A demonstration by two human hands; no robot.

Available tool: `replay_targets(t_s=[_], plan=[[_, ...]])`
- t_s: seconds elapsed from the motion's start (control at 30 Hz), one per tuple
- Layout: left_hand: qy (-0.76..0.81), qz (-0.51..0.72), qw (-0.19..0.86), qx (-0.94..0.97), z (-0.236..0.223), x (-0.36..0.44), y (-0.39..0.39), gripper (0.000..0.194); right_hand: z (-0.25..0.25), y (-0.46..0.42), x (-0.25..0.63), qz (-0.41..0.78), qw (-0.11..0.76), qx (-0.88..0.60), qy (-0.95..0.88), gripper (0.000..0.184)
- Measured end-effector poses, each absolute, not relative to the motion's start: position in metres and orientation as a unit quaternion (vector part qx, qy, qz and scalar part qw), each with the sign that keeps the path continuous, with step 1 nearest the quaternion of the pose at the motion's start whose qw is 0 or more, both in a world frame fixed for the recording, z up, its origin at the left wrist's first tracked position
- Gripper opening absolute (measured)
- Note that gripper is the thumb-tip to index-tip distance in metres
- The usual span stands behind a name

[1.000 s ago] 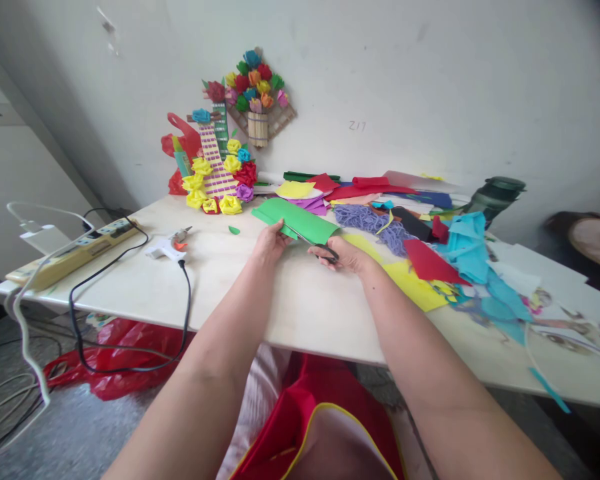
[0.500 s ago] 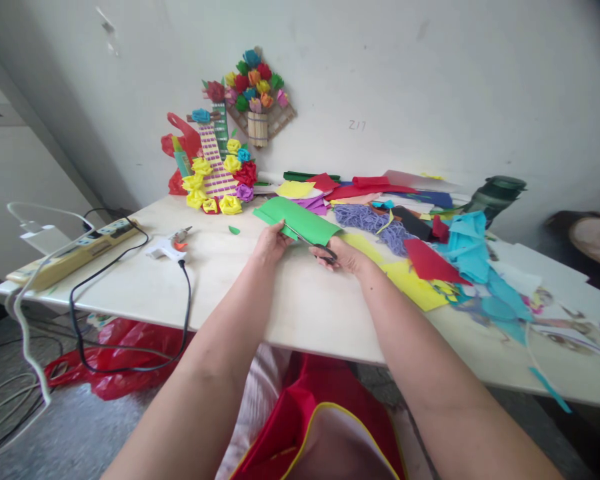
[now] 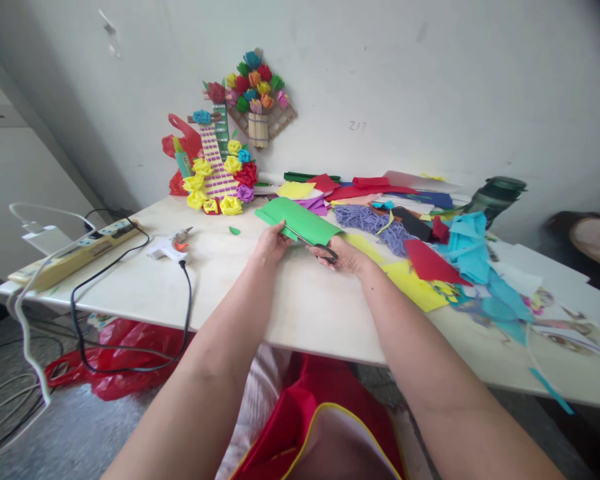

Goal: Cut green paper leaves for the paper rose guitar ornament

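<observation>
A bright green sheet of paper [image 3: 305, 219] is held just above the white table [image 3: 325, 313]. My left hand [image 3: 275, 243] pinches its near edge. In my right hand [image 3: 343, 255] is a pair of dark-handled scissors [image 3: 325, 251], the fingers wrapped round the handles. The scissor blades point left along the sheet's near edge, toward my left fingertips. A small green leaf-shaped scrap [image 3: 235, 231] lies on the table to the left of my left hand.
At left are a glue gun [image 3: 167, 249] and a power strip [image 3: 75, 253] with cables. Paper flowers [image 3: 230, 205] stand at the back. To the right lie purple string [image 3: 375, 227], yellow paper [image 3: 415, 283], blue crepe paper [image 3: 465, 247] and a dark bottle [image 3: 495, 200].
Almost nothing differs. The view has shifted very slightly, and both hands keep their places on the green paper and the scissors.
</observation>
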State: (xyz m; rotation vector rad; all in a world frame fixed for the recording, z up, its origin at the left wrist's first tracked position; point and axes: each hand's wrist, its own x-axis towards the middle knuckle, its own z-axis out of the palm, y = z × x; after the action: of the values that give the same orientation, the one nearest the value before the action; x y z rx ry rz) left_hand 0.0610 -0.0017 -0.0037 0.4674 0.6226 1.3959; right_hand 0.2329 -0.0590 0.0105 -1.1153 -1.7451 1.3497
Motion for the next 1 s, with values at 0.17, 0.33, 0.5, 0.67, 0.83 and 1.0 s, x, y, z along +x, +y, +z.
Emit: replay_targets(t_s=[0.17, 0.33, 0.5, 0.67, 0.83, 1.0], plan=[[0.277, 0.627, 0.696, 0.213, -0.003, 0.061, -0.002, 0.007, 0.006, -0.055, 0.234, 0.516, 0.327, -0.421, -0.67, 0.02], [0.275, 0.628, 0.696, 0.215, -0.004, 0.061, -0.001, 0.007, 0.002, -0.049, 0.236, 0.507, 0.329, -0.418, -0.678, 0.022], [0.279, 0.622, 0.698, 0.217, -0.003, 0.061, -0.001, 0.01, 0.0, -0.048, 0.236, 0.518, 0.333, -0.411, -0.672, 0.024], [0.277, 0.625, 0.697, 0.215, -0.002, 0.061, -0.003, 0.016, 0.001, -0.049, 0.236, 0.522, 0.33, -0.413, -0.67, 0.026], [0.271, 0.625, 0.699, 0.218, -0.001, 0.061, -0.004, 0.015, 0.004, -0.052, 0.236, 0.523, 0.327, -0.412, -0.671, 0.027], [0.27, 0.623, 0.704, 0.209, -0.001, 0.06, -0.004, 0.021, 0.009, -0.056, 0.235, 0.521, 0.325, -0.418, -0.67, 0.026]])
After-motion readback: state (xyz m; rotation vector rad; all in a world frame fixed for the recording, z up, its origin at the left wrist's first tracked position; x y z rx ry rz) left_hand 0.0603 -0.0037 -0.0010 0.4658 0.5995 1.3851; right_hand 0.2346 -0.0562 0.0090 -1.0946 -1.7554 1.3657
